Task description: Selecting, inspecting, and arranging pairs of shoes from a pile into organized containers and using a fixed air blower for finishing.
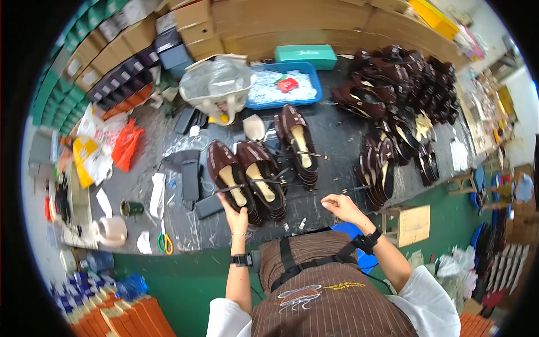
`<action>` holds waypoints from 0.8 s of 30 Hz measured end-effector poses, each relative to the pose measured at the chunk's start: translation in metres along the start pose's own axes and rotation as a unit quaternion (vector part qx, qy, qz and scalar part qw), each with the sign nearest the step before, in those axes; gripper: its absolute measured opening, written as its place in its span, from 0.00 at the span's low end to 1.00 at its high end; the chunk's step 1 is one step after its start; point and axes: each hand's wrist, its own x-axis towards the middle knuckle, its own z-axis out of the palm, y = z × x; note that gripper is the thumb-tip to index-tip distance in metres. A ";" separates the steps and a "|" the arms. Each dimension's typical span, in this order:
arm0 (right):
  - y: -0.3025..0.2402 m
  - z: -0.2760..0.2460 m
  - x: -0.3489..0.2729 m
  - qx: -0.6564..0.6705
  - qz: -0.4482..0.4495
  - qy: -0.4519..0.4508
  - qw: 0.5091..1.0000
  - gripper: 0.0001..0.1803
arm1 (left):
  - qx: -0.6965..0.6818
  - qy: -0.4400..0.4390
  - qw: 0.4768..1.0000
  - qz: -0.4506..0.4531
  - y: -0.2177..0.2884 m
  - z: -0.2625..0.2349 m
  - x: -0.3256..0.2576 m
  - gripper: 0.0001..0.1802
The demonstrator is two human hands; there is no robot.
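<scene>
My left hand (234,217) grips the heel end of a dark brown striped shoe (220,160), whose pale insole shows. A matching shoe (258,154) lies right beside it, toes pointing away from me. Farther right, more brown shoes (293,121) are set close together, a thin strap with a small buckle sticking out sideways. My right hand (342,206) hovers near the bench's front edge, apart from the shoes. Its fingers are curled together; whether they pinch something small cannot be made out.
Many brown shoes (387,76) are heaped at the far right. Behind stand a blue tray (319,84) of white packets, a white bag (224,92) and a teal box (306,55). Orange-and-green scissors (165,244) lie at the front left; a wooden stool (414,226) stands right of me.
</scene>
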 end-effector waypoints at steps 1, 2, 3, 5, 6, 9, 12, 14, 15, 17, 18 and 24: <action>0.006 -0.002 -0.001 0.001 0.003 0.028 1.000 0.14 | -0.034 -0.019 0.999 -0.018 0.002 -0.001 -0.001 0.54; 0.004 -0.003 -0.001 -0.014 0.002 0.025 1.000 0.15 | -0.019 -0.020 1.000 0.004 -0.010 -0.008 -0.003 0.54; 0.008 -0.002 -0.002 -0.010 0.013 0.042 0.999 0.15 | -0.005 -0.022 0.999 0.028 -0.024 -0.016 -0.003 0.53; 0.023 -0.008 -0.008 0.007 0.017 0.029 0.999 0.15 | -0.076 -0.031 0.997 0.012 -0.030 -0.015 -0.005 0.52; 0.028 -0.012 -0.013 0.015 0.021 0.044 0.999 0.14 | -0.125 -0.031 0.991 -0.028 -0.029 -0.016 -0.009 0.49; 0.062 -0.034 -0.038 0.163 0.051 0.131 0.977 0.09 | -0.141 -0.044 0.986 -0.075 0.006 -0.014 -0.024 0.46; 0.106 -0.061 -0.061 0.211 0.032 0.415 0.884 0.07 | -0.104 -0.025 0.986 -0.129 -0.006 -0.019 -0.040 0.46; 0.132 -0.086 -0.074 0.152 0.128 0.499 0.843 0.12 | -0.062 -0.015 0.988 -0.138 0.000 -0.019 -0.051 0.45; 0.139 -0.098 -0.077 0.130 0.199 0.504 0.830 0.19 | -0.024 0.005 0.988 -0.150 0.005 -0.019 -0.057 0.45; 0.152 -0.113 -0.069 0.196 0.270 0.439 0.834 0.27 | 0.040 0.009 0.989 -0.142 0.014 -0.019 -0.060 0.43; 0.158 -0.122 -0.062 0.253 0.335 0.365 0.831 0.35 | 0.095 0.033 0.983 -0.155 0.023 -0.017 -0.060 0.42; 0.198 -0.145 -0.031 0.374 0.303 0.084 0.873 0.35 | 0.206 0.165 0.956 -0.126 0.077 0.022 -0.076 0.41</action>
